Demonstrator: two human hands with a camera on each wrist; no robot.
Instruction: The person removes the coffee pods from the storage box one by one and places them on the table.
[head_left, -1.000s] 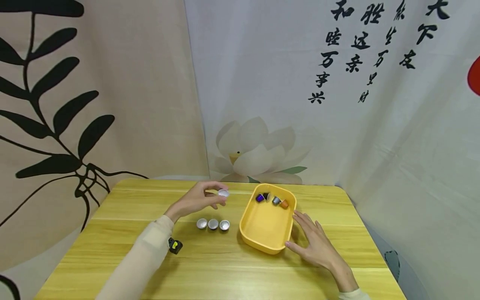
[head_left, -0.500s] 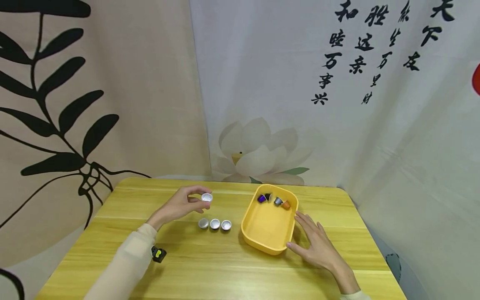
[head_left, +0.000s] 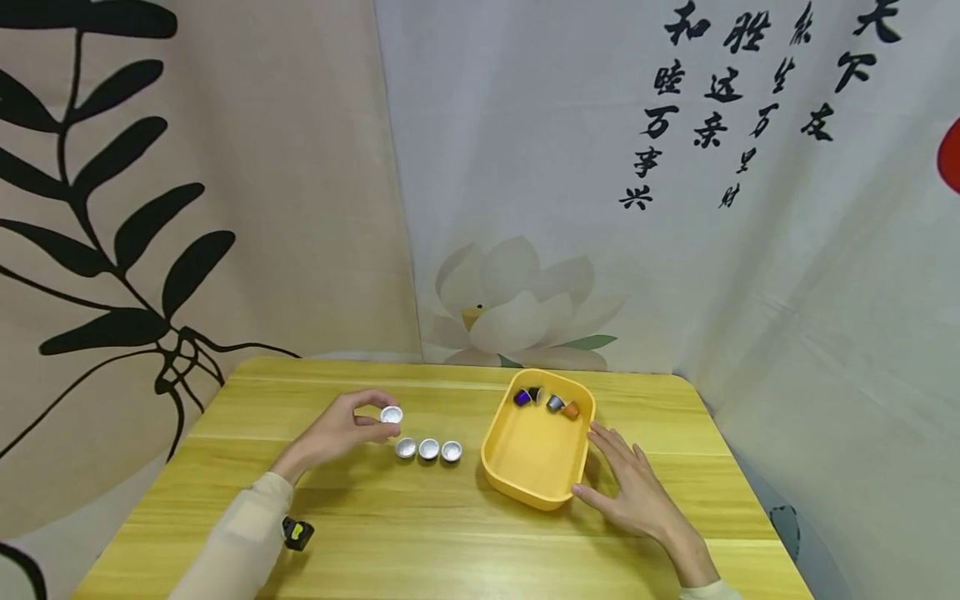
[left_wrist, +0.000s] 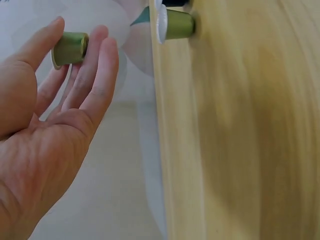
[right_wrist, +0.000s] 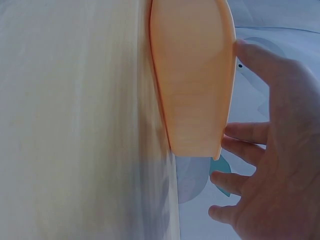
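Observation:
My left hand (head_left: 341, 429) pinches a green coffee capsule (left_wrist: 70, 49) between thumb and fingers, above the table; its pale lid (head_left: 391, 414) faces up in the head view. Just below and to the right, three capsules stand lid up in a row: a left one (head_left: 406, 448), a middle one (head_left: 429, 450) and a right one (head_left: 452, 452). One standing capsule (left_wrist: 179, 25) shows a green side in the left wrist view. My right hand (head_left: 633, 492) touches the right rim of the yellow tray (head_left: 534, 471) with spread, fairly straight fingers and thumb.
Inside the tray's far end lie a purple capsule (head_left: 522, 397), a black one (head_left: 535, 393), a grey-blue one (head_left: 554, 403) and an orange one (head_left: 571, 410). The wooden table (head_left: 420, 542) ends at a printed curtain (head_left: 540, 183) behind.
My left hand has moved left and toward me with the capsule, from beside the tray to just behind the row's left end. The right hand and tray have stayed put.

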